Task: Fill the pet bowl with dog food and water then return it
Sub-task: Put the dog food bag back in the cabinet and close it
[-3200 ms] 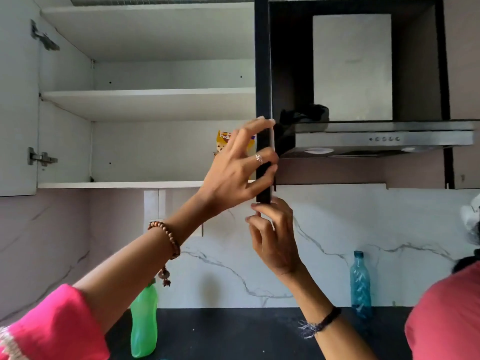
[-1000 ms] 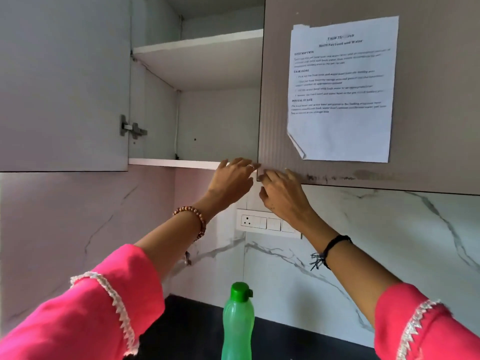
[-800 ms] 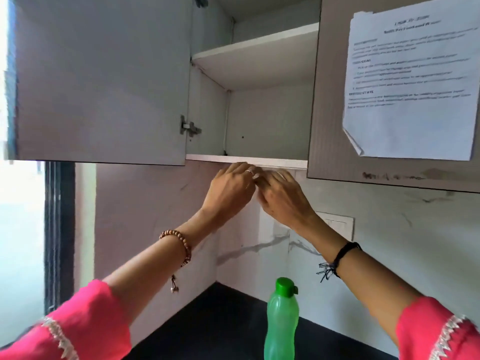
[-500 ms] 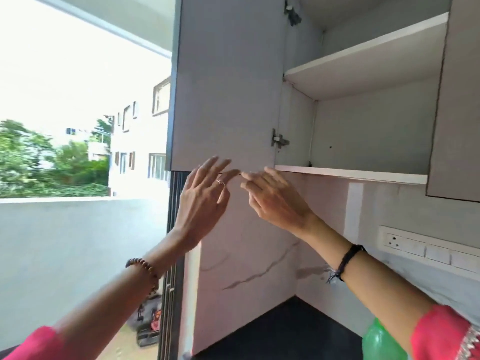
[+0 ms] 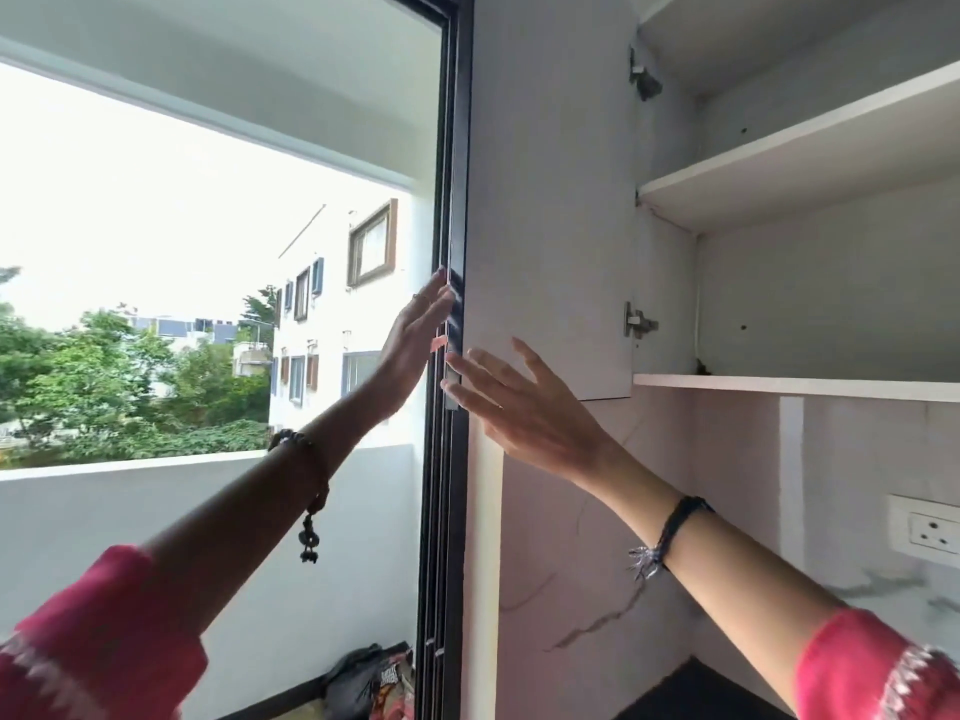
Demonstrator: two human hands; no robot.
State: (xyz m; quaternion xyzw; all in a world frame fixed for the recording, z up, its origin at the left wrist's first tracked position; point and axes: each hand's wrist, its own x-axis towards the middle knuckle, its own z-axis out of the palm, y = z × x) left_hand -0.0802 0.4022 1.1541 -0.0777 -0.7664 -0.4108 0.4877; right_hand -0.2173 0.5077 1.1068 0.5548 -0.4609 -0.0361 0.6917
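Reaching hands, left [image 5: 413, 337] and right [image 5: 524, 407], flank upright cabinet door [image 5: 550, 200].

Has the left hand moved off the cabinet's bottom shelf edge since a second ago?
Yes. The left hand has left the bottom shelf, gone leftward past the open cabinet door and now lies, fingers straight, at its outer edge.

Cabinet door [image 5: 550, 200]: pale grey inside face. Shelves [image 5: 800, 148]: white edges, grey interior. Window frame [image 5: 441, 459]: black. Sleeves [image 5: 98, 646]: pink, with white patterned trim. Left wrist bracelet [image 5: 311, 491]: dark beads. Right wrist band [image 5: 675, 527]: black thread, silvery tassel. Wall [image 5: 587, 589], far right: white marble, grey veins. Socket [image 5: 930, 527]: white. Building [image 5: 332, 324] outside, far left: white, brown-framed windows. Trees [image 5: 93, 387]: green.
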